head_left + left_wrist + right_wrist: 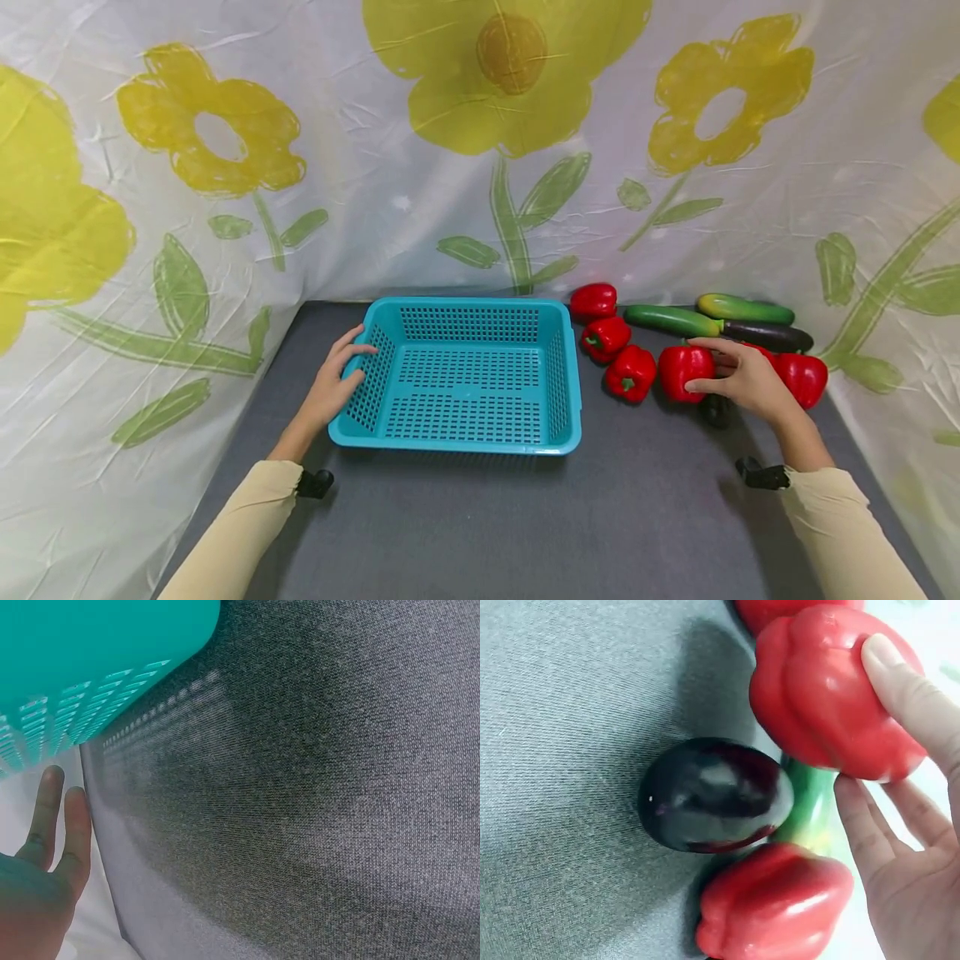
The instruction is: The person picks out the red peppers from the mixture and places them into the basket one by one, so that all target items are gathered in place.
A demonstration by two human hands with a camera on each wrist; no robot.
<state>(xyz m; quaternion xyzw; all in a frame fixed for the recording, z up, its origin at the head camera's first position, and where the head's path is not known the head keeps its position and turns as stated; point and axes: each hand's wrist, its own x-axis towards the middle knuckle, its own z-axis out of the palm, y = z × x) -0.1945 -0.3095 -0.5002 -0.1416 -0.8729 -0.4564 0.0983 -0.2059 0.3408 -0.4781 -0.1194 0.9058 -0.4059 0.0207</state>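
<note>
My right hand (738, 379) holds a red bell pepper (686, 373) between thumb and fingers, its green stem upward. In the right wrist view this bell pepper (829, 690) hangs close over a dark eggplant (716, 796); another red bell pepper (776, 904) lies beside the eggplant. My left hand (335, 382) is at the left rim of a turquoise plastic basket (455, 447), with fingertips over the edge. Seen from the left wrist, two straight fingers of the left hand (45, 877) reach up by the perforated wall of the basket (97, 652). Nothing lies inside the basket.
Three red bell peppers (630, 373) lie between basket and right hand. Behind them are a green zucchini (671, 320), a yellow-green cucumber-like vegetable (745, 308) and a long dark eggplant (767, 336). More red peppers (802, 380) sit beyond the right hand. A flowered curtain (330, 167) borders the grey table (480, 525).
</note>
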